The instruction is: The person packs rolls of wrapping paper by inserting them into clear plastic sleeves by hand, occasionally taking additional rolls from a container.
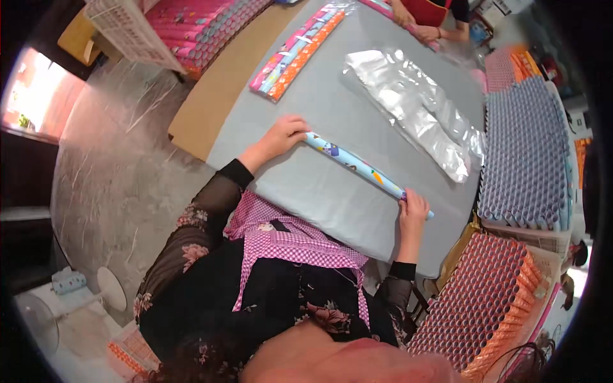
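A light blue printed roll of wrapping paper [351,163] lies slanted across the grey-covered table in front of me. My left hand [288,134] is closed round its upper left end. Near the lower right end, my right hand [415,205] has its fingers wrapped on the roll, and a short tip pokes out beyond them. Above the roll, to the right, clear plastic bags [415,105] lie in a loose, shiny stack. A clear-wrapped pack of pink, blue and orange rolls [299,54] rests farther up the table, beyond my left hand.
The grey tabletop [255,159] borders a cardboard sheet [204,105] on the left. Blue rolls [527,153] and red-orange rolls [476,293] are stacked in crates at the right. Pink rolls [198,29] fill a crate at upper left. Across the table, another person's hands [421,29] hold a pink roll.
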The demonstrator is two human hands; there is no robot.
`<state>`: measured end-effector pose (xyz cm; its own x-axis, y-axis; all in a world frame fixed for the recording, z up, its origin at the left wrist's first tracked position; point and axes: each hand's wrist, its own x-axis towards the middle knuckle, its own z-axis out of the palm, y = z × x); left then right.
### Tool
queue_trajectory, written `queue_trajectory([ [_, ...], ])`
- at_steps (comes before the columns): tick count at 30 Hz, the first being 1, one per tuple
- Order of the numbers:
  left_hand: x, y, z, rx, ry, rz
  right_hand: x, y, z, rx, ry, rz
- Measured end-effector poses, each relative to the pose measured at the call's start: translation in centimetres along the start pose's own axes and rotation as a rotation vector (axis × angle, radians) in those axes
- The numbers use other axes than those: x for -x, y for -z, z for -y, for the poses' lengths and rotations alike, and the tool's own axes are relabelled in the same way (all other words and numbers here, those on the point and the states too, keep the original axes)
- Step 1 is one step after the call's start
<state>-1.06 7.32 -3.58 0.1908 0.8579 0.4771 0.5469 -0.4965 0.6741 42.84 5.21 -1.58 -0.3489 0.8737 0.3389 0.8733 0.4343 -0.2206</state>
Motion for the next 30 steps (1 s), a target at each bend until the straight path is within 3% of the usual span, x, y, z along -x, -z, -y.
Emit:
queue_trajectory([
  [8, 0.1, 0.2, 0.0, 0.008, 0.051, 0.006, 0.1, -0.2, -0.1, 0.035, 0.009, 0.008],
  [12, 0.2, -0.2, 0.0, 0.023, 0.006, -0.102, -0.2, -0.4, -0.4, -0.033, 0.009, 0.025],
  [15, 0.0, 0.1, -0.3, 0.069, -0.010, -0.030, 0.0, 0.1, 0.0, -0.017, -0.096, 0.089],
  [25, 0.4, -0.5, 0.5, 0.004, -0.063, -0.124, 0.2, -0.5, -0.7, -0.017, -0.042, 0.073],
  [30, 0.4, -0.3, 0.5, 0.016, 0.026, -0.003, 0.4, -1.0, -1.2, -0.003, -0.044, 0.050],
])
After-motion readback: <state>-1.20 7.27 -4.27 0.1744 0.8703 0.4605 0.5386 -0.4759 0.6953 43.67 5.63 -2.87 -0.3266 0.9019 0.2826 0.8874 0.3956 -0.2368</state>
